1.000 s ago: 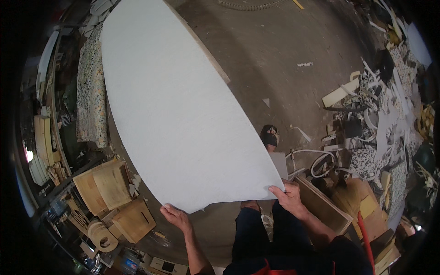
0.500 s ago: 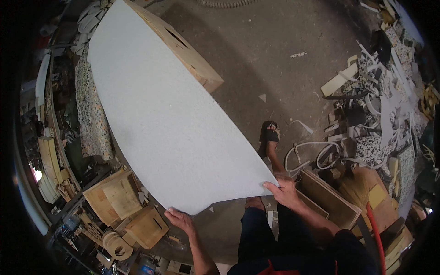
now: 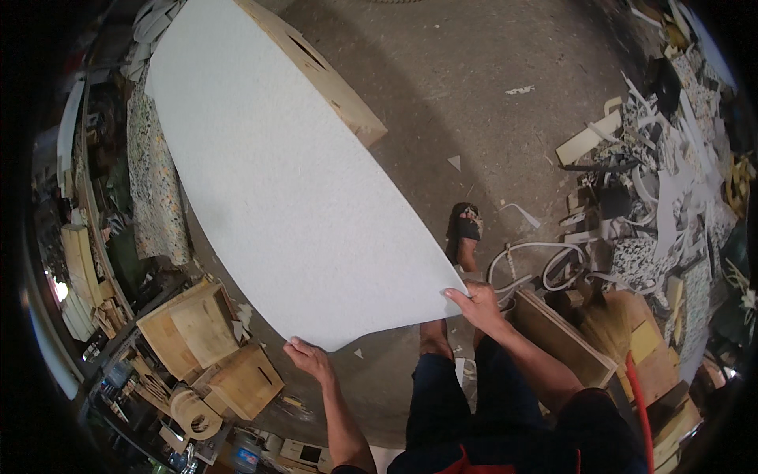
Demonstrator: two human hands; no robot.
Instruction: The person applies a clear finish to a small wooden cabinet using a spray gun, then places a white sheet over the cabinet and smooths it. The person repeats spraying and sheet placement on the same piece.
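Observation:
A large pale white sheet point(image 3: 284, 189) stretches from my hands toward the upper left, with a notched near edge. My left hand point(image 3: 308, 359) is closed on its lower left corner. My right hand point(image 3: 476, 306) pinches its lower right corner, thumb on top. A plywood piece with a long slot point(image 3: 347, 107) shows from under the sheet's upper right edge. My legs are below the sheet, and one foot in a dark sandal point(image 3: 467, 223) shows just right of it.
Speckled foam point(image 3: 150, 182) lies left of the sheet. Wooden boxes point(image 3: 241, 383) and offcuts crowd the lower left. A scrap pile point(image 3: 647, 189) fills the right, with a pale looped hose point(image 3: 560, 247), an open wooden box point(image 3: 560, 347) and a red hose point(image 3: 639, 411) nearer me.
The sheet has swung leftward at its far end, exposing more slotted plywood. Its near edge and both hands have moved slightly upward in the picture, still gripping. The sandalled foot now shows more fully.

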